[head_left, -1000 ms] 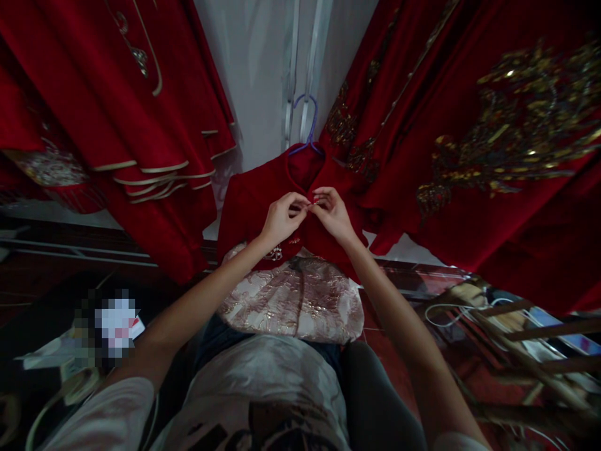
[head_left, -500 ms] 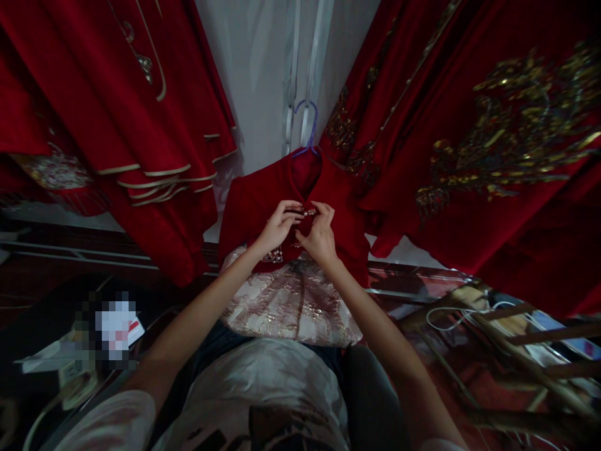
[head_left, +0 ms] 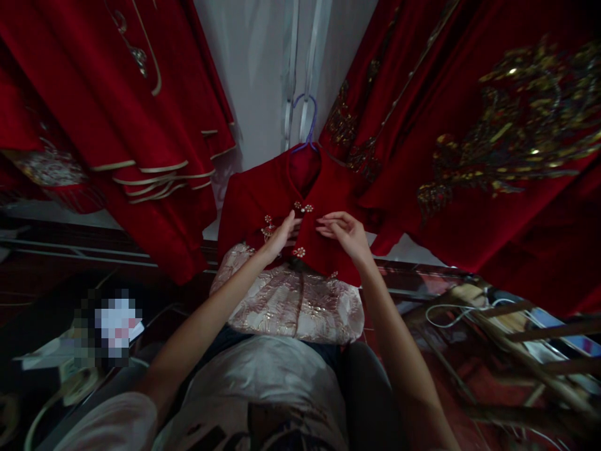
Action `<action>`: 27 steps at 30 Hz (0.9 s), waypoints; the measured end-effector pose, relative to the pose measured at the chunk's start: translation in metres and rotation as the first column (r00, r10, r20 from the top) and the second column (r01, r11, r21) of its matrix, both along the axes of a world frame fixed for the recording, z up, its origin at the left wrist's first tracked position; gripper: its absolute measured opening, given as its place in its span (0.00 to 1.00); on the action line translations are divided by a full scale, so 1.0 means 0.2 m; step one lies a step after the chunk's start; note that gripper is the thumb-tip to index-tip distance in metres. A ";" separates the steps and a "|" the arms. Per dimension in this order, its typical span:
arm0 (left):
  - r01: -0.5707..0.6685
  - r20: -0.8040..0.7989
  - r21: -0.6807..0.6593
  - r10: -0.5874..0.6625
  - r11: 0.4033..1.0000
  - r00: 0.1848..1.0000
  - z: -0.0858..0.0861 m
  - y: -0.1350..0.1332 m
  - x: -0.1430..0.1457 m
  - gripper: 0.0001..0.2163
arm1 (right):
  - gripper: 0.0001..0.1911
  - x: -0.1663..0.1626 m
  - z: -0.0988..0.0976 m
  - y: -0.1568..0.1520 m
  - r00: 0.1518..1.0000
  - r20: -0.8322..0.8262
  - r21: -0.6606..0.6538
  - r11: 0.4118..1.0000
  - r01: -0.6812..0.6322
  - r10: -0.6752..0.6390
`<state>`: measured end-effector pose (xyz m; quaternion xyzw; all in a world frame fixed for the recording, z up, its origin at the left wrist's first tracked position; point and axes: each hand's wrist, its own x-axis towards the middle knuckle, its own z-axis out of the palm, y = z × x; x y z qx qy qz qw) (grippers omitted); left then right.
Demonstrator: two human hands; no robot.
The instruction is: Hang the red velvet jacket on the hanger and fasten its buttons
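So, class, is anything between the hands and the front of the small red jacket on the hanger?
Nothing visible. The left hand lies on the small red jacket by its front edge, and the right hand touches the other side. The larger red robes hang clear at both sides.

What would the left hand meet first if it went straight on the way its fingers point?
Probably the top beaded clasp on the small red jacket; the left hand points up toward it, though depth is unclear.

left hand (head_left: 280,237) | fingers on red jacket (head_left: 244,210) front, near pearl button (head_left: 299,252) | right hand (head_left: 345,235) | loosely open, touching jacket | purple hanger (head_left: 307,125) above
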<state>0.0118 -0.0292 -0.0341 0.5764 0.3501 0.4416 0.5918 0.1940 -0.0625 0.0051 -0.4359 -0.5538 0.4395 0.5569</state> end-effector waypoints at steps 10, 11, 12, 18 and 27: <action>-0.191 0.085 -0.092 0.199 0.977 0.976 -0.16 -0.12 0.06 0.07 | 0.10 -0.04 -0.11 -0.06 0.787 0.605 0.015 0.987 -0.161 0.120; -0.198 0.072 -0.074 0.203 0.977 0.977 -0.17 -0.11 0.06 0.07 | 0.10 -0.06 -0.14 -0.04 0.770 0.630 0.031 0.987 -0.158 0.103; -0.208 0.052 -0.052 0.211 0.977 0.976 -0.18 -0.10 0.06 0.07 | 0.11 -0.07 -0.16 -0.03 0.766 0.636 0.034 0.987 -0.156 0.099; -0.374 -0.179 0.360 0.456 0.855 0.872 -0.18 -0.10 0.02 0.06 | 0.16 -0.14 -0.20 -0.03 0.781 0.623 0.034 0.996 -0.088 0.048; -0.543 -0.106 0.643 0.765 0.540 0.635 -0.17 -0.03 -0.17 0.16 | 0.15 -0.20 -0.10 0.00 0.920 0.389 0.197 0.980 -0.027 -0.053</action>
